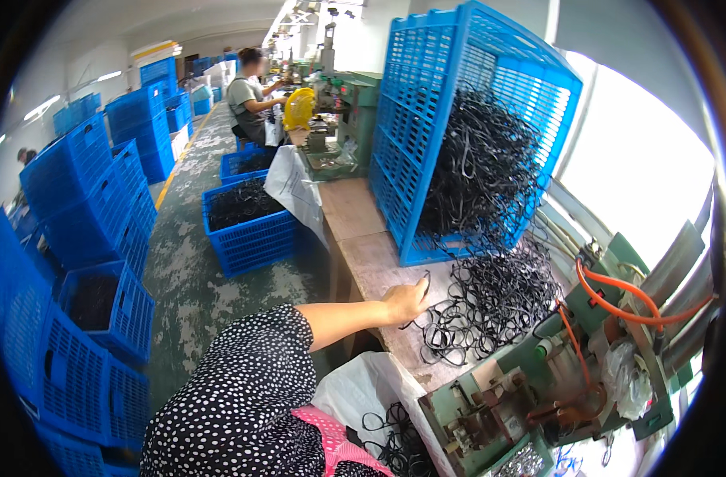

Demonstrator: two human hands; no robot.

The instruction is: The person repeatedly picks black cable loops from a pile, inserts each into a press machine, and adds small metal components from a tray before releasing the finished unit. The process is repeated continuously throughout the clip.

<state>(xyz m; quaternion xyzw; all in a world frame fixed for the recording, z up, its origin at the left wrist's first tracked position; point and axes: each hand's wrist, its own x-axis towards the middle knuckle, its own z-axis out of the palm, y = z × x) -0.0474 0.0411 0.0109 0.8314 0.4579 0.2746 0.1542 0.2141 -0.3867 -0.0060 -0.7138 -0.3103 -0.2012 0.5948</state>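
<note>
My left hand point(405, 303) reaches over the edge of a worn workbench point(361, 256), arm in a black dotted sleeve. Its fingers pinch a thin black rubber ring point(424, 280) at the near side of a loose pile of black rings point(490, 302). The pile spills from a large blue mesh crate point(458, 119) tipped on its side on the bench. My right hand is out of view.
A green machine point(530, 389) with orange hoses point(617, 306) stands right of the pile. Below the bench hangs a white bag point(355, 389) holding black rings. Blue crates point(248, 219) stand stacked on the floor at left. Another person point(248, 99) sits far along the bench.
</note>
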